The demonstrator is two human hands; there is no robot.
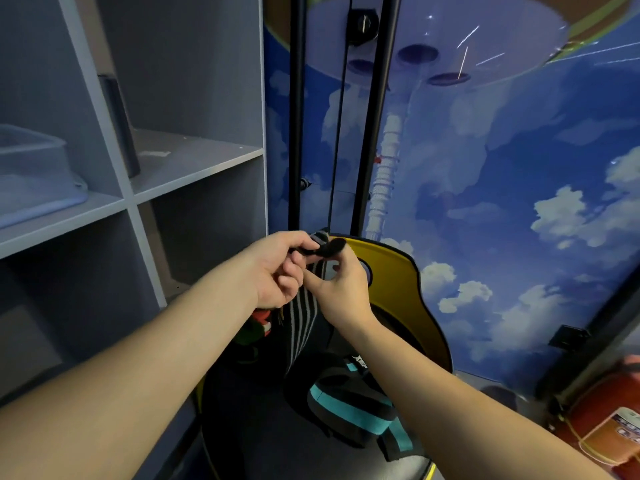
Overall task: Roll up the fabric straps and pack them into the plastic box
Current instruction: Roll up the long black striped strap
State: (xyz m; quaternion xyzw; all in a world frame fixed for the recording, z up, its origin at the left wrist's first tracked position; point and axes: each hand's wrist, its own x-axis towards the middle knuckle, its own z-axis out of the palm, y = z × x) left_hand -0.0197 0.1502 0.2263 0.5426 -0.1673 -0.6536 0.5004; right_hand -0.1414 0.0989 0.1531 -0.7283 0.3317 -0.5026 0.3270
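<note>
Head view: both hands work at chest height over a yellow-rimmed seat. The left hand pinches the black end of a striped strap, and the right hand grips it just beside; its tail hangs down. Rolling looks barely begun. Next, wind the tail tightly. The box waits on the shelf; another strap, teal, lies below.
</note>
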